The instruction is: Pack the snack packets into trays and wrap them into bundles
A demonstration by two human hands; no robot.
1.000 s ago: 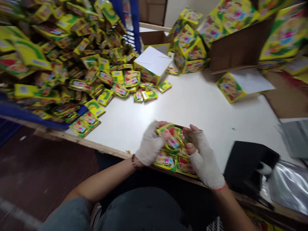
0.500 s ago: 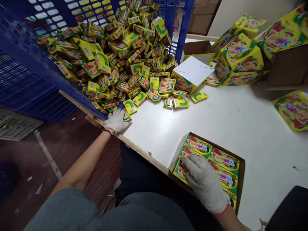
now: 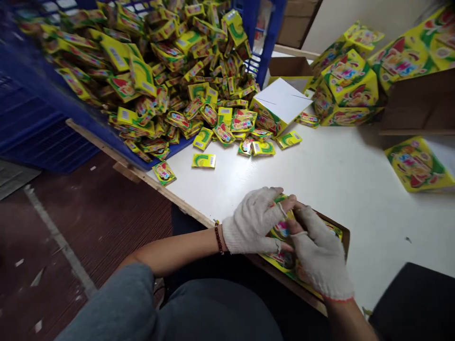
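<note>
My left hand [image 3: 251, 221] and my right hand [image 3: 317, 251] wear white fingerless knit gloves. Both press around a bundle of yellow-green foil packets [image 3: 283, 222] above a brown cardboard tray [image 3: 341, 232] of packed rows [image 3: 280, 259], which they mostly hide. The tray sits at the near edge of the white table [image 3: 350, 189]. Further away, a loose heap of foil packets [image 3: 185, 94] spills from a blue plastic crate [image 3: 60, 102]. Two single packets [image 3: 204, 161] [image 3: 164, 173] lie nearest my left hand, well apart from it.
Printed yellow cartons [image 3: 346, 87] stand stacked at the back right, beside a white-topped carton [image 3: 280, 99]. Another carton [image 3: 415, 164] lies tilted at the right. A black object [image 3: 412, 303] sits at the lower right. The table's near edge drops to a dark floor [image 3: 88, 237].
My left hand has moved from the heap's edge back to the tray. Both hands now close around packets there, and my view has shifted slightly.
</note>
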